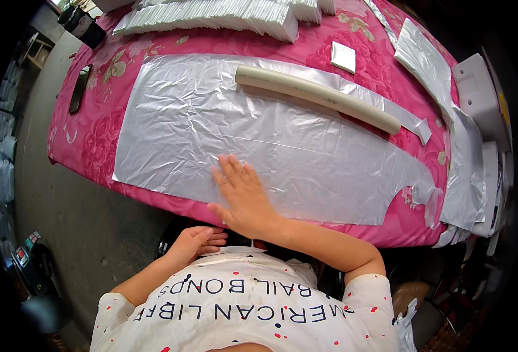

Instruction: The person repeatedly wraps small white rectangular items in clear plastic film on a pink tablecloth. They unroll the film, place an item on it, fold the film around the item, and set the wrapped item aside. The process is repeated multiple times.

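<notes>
A large translucent silvery plastic sheet (177, 123), creased in places, is spread across the pink floral tablecloth (100, 144). My right hand (241, 196) lies flat on its near part with the fingers spread, holding nothing. My left hand (197, 243) is beside my waist, just below the table's near edge. Its fingers are loosely stretched and slightly bent, with nothing visible in them. Across the far right part of the sheet rests a long cream-coloured pipe (317, 97). At its lower right the sheet has a curved cut-out and a loop-like strip (429, 199).
Stacks of folded white plastic (212, 20) line the far edge. A small white square pad (343, 57), a dark phone (80, 89) and a black cup (82, 26) are on the table. More silvery sheets (467, 170) hang over the right edge beside a white box (480, 97).
</notes>
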Demonstrator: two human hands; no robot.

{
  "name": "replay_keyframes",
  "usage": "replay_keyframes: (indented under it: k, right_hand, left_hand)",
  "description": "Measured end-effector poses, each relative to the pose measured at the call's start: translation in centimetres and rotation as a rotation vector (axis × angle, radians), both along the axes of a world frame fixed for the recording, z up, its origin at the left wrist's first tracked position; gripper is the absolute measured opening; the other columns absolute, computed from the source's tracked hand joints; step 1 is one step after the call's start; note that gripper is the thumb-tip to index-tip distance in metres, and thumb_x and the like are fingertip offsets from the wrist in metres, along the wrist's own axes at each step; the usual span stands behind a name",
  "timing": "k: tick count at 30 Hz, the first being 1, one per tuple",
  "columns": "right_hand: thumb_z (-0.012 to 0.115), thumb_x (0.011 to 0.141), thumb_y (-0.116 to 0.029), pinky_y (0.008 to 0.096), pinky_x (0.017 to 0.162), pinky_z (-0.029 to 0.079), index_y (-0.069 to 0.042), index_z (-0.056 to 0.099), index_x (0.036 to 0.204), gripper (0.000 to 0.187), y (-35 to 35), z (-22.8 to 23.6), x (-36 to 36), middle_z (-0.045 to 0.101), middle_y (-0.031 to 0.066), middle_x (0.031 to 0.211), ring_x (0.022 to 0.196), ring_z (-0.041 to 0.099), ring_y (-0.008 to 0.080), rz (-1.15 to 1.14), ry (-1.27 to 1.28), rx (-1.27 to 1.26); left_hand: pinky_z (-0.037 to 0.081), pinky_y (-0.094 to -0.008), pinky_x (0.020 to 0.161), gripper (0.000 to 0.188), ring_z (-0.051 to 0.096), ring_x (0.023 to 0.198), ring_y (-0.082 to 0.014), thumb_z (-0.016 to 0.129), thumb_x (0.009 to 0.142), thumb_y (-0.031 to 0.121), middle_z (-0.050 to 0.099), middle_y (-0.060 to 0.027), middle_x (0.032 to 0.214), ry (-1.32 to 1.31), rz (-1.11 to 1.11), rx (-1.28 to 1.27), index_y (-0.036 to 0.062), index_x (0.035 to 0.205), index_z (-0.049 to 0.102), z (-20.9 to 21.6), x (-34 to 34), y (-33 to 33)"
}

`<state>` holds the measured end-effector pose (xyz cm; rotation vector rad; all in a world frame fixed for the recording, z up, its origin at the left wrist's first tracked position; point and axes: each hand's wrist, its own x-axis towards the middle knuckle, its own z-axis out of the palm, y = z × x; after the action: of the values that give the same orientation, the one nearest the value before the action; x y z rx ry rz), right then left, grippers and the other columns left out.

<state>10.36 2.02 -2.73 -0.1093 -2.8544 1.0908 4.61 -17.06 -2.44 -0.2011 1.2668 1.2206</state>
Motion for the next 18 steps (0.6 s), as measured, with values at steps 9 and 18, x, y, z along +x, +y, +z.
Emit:
replay_keyframes:
  k: [9,18]
  right_hand:
    - [0.057,0.08,-0.019,0.0494,0.11,0.013,0.0,0.058,0.09,0.021,0.0,2.7,0.7,0.035,0.0211,0.138,0.136,0.017,0.0354,0.481,0.087,0.209]
    - [0.071,0.074,-0.01,0.0312,0.074,0.045,-0.005,0.064,0.084,0.013,16.9,4.1,-0.8,0.061,0.0081,0.087,0.085,0.056,0.0204,-0.353,0.338,-0.225]
  left_hand:
    - [0.047,-0.0268,0.062,0.011,0.061,0.067,-0.0227,0.06,0.083,0.009,0.066,-0.0115,0.078,0.935,-0.755,-0.03,0.0,0.087,0.065,3.7,-1.5,2.1]
    - [0.051,-0.0362,0.077,0.032,0.062,0.091,-0.0287,0.069,0.071,0.008,0.063,-0.0128,0.102,1.636,-0.501,0.278,0.0025,0.101,0.061,4.9,-2.8,4.5]
